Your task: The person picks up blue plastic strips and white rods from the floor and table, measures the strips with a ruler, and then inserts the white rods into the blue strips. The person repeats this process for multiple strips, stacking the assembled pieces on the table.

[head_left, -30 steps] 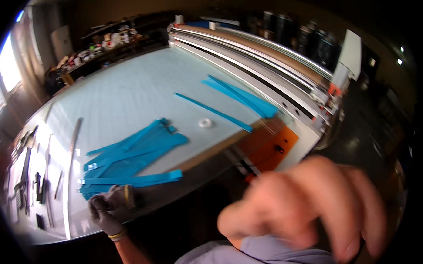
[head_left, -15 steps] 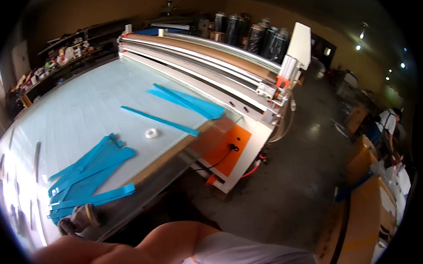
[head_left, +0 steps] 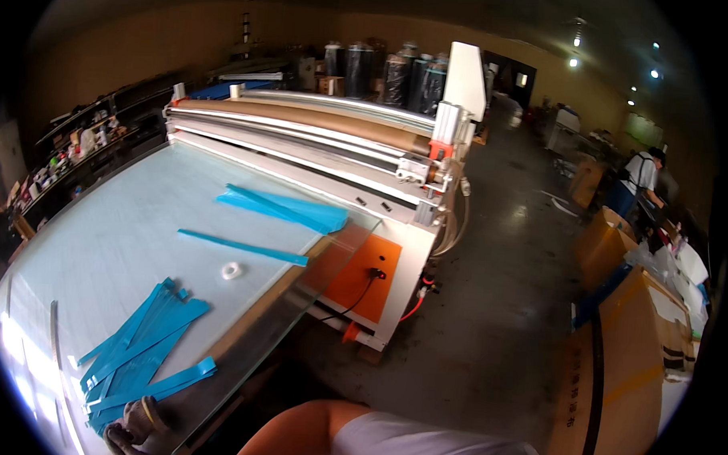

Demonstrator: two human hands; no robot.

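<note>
Neither of my hands is in view. A bare arm of mine (head_left: 301, 430) rises from the lower edge beside a pale sleeve (head_left: 421, 442), and its hand is out of the picture. Closest to it, a grey glove (head_left: 137, 422) with a yellowish cuff lies at the near left of the glass-topped table (head_left: 123, 227). A heap of blue strips (head_left: 147, 340) is spread beyond the glove. A white tape roll (head_left: 232, 271) lies farther right. Behind it are a single blue strip (head_left: 243, 247) and a folded blue sheet (head_left: 288, 210).
A roller machine (head_left: 303, 133) spans the table's far end, with an orange panel (head_left: 362, 275) and a cable at its near side. Cardboard boxes (head_left: 615, 373) stand on the right, where a person (head_left: 641, 177) bends over. Shelves (head_left: 78, 153) line the left wall.
The view has swung to the right, so the table and machine sit farther left and lower. My arm has drawn away from the lower left, leaving less of it in the picture.
</note>
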